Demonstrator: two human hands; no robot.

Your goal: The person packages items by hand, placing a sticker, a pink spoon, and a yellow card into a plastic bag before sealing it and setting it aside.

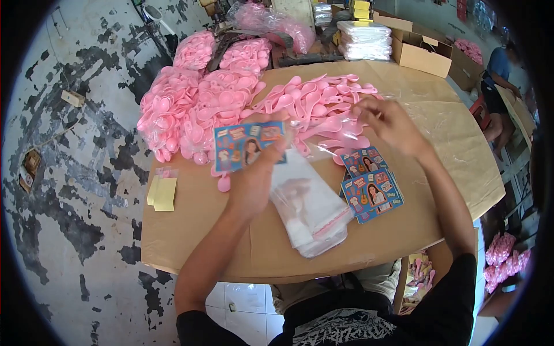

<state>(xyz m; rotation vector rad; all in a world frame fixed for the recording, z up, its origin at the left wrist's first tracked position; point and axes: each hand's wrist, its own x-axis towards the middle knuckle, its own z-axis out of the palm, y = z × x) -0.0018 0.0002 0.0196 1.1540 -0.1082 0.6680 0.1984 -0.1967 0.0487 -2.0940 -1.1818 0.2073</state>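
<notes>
My left hand [254, 179] grips a blue printed card [234, 147] with a person's picture on it, held above the table. Over the right side of the loose pink plastic spoons [329, 95], my right hand [398, 127] hovers with its fingers bent and apart; I see nothing in them. Between my arms lies a stack of clear plastic bags [314, 210]. A pile of more blue cards [372, 193] rests to the right of the bags, below my right hand.
Bulging clear bags of pink spoons [202, 104] crowd the table's back left. Yellow paper slips [163, 193] lie at the left edge. At the back stand stacked clear packets [363, 40] and an open cardboard box [424, 52]. Another person [501, 86] sits at far right.
</notes>
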